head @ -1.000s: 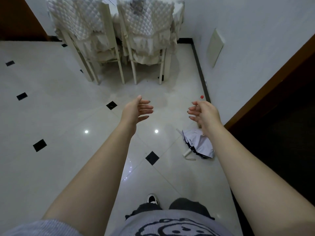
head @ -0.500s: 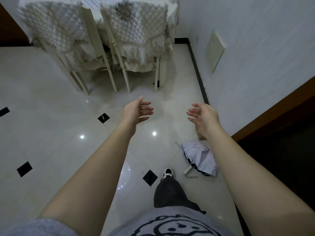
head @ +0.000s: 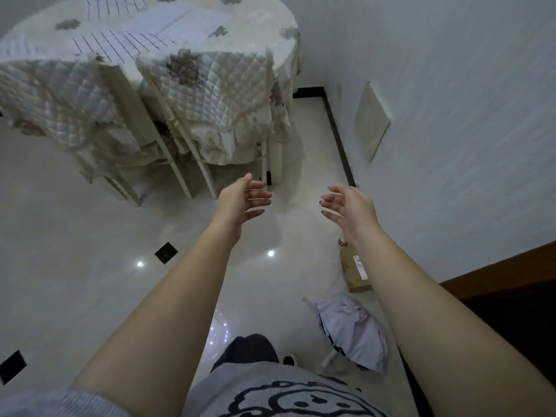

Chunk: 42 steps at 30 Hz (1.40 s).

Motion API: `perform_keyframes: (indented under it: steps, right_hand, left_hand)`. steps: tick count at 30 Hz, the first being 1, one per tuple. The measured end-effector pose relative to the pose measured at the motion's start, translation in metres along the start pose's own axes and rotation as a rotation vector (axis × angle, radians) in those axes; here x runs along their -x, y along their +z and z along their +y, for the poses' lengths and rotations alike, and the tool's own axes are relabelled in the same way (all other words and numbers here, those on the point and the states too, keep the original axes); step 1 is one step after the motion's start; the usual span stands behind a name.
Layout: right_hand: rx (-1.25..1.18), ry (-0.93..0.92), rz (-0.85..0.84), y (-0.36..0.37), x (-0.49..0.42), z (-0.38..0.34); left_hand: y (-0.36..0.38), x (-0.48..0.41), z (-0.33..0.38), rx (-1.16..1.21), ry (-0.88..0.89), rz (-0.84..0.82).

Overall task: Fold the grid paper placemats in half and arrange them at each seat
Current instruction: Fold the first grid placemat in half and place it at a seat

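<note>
Ahead, grid paper placemats (head: 126, 43) lie well beyond empty, spread left hand (head: 240, 200) and right hand (head: 350, 206).

Both arms reach forward at frame centre: left hand (head: 240, 200) and right hand (head: 350, 206) empty, fingers spread, palms facing each other, apart. Upper left: table (head: 246, 22) under a floral cloth, grid paper placemats (head: 126, 40) lying flat on top, two quilted chairs (head: 207, 85) pushed against it. Lower right on the floor: folded umbrella (head: 355, 332), cardboard box (head: 355, 272) just above it.

open floor (head: 75, 236) ahead, chairs (head: 192, 94) blocking table (head: 150, 28), wall (head: 451, 85) right
</note>
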State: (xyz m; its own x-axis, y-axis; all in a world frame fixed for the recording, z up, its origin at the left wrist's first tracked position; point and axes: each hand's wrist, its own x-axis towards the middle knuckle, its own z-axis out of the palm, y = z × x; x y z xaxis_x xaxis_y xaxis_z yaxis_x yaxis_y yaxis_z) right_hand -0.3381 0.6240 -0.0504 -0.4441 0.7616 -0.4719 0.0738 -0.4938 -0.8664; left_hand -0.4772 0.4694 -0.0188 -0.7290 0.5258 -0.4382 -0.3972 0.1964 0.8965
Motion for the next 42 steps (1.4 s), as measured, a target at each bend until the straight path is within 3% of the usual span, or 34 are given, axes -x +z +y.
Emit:
perform_keyframes:
  steps: [11, 20, 29, 42]
  right_hand:
    - [-0.018, 0.017, 0.058, 0.032, -0.133, -0.047]
    - [-0.016, -0.032, 0.143, 0.08, -0.256, -0.121]
    - [-0.053, -0.04, 0.226, 0.081, -0.342, -0.167]
    - [-0.046, -0.054, 0.151, 0.073, -0.544, -0.274]
  left_hand:
    - [0.04, -0.143, 0.045, 0.018, -0.05, -0.037]
    - [0.089, -0.282, 0.125, -0.011, -0.058, -0.156]
    - [0.15, -0.385, 0.171, 0.017, -0.097, -0.246]
    - [0.275, -0.562, 0.24, 0.021, -0.051, -0.21]
